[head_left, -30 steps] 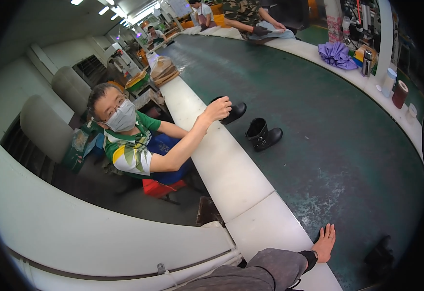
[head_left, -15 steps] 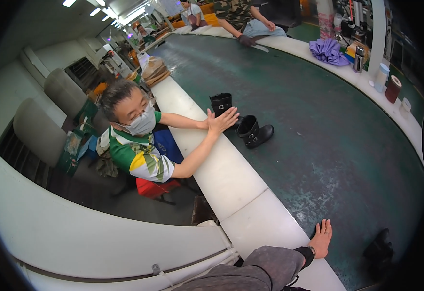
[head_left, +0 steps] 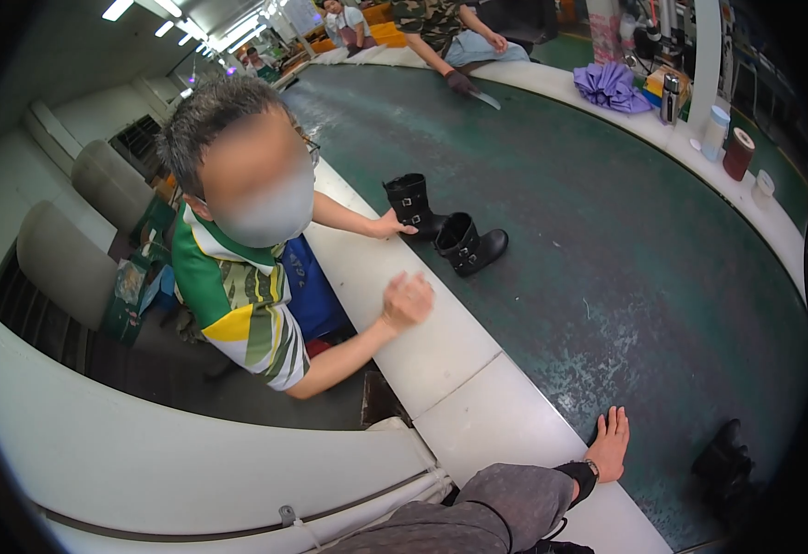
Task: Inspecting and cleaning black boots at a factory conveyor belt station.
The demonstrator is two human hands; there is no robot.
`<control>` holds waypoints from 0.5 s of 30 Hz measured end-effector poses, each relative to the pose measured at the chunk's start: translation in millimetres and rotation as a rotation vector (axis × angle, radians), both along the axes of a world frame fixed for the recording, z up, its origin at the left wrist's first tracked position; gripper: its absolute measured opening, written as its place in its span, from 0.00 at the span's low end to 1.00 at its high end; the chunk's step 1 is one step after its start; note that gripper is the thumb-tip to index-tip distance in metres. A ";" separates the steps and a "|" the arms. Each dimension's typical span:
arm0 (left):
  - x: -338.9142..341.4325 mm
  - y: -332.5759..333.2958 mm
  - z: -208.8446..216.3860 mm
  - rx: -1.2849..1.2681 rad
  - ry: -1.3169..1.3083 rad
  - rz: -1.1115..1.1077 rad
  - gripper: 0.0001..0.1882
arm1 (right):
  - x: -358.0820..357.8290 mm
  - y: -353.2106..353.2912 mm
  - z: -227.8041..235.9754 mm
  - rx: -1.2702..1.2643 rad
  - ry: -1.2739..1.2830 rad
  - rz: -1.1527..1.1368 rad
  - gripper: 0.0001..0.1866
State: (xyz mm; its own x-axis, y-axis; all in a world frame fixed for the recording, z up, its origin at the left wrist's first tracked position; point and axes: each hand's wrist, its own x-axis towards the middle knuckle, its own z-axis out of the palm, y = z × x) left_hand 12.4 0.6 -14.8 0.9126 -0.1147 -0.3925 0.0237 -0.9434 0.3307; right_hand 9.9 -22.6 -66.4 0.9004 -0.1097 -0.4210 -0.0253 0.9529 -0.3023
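Observation:
My left hand (head_left: pixel 611 448) lies with fingers stretched out at the edge of the green belt (head_left: pixel 552 305), beside its white border. It holds nothing. A dark band and a bracelet or watch circle the wrist, and the grey sleeve (head_left: pixel 506 494) rises from the lower edge. To its right, in shadow, is a dark boot-like shape (head_left: pixel 725 457). My right hand is out of view. Farther up the belt stand two black buckled boots, one upright (head_left: pixel 410 205) and one nearer (head_left: pixel 470 247). A co-worker's hand (head_left: pixel 391 224) touches the farther boot; their other hand (head_left: pixel 408 300) is blurred over the border.
The masked co-worker (head_left: pixel 256 268) sits left of the white border (head_left: pixel 459 342). Across the belt, another person's gloved hand (head_left: pixel 460 83) holds a knife (head_left: pixel 487 99). A purple cloth bundle (head_left: pixel 610 86), a flask (head_left: pixel 670 99) and a brown roll (head_left: pixel 738 154) line the far rim.
The co-worker has leaned nearer and parted their hands: one has gone down to the farther boot, the other toward me. My left hand stays in place; the view has shifted slightly.

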 end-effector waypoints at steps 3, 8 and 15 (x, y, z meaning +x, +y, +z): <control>-1.0 -3.5 -2.5 -0.027 -0.002 0.037 0.47 | -0.4 3.4 2.4 0.010 -0.012 0.014 0.47; -3.4 -11.4 -5.2 -0.064 -0.020 0.086 0.47 | -0.3 1.8 3.6 0.026 -0.042 0.018 0.47; -7.6 -9.7 -1.0 -0.066 -0.007 0.091 0.48 | -4.3 3.7 15.7 0.090 -0.006 -0.020 0.47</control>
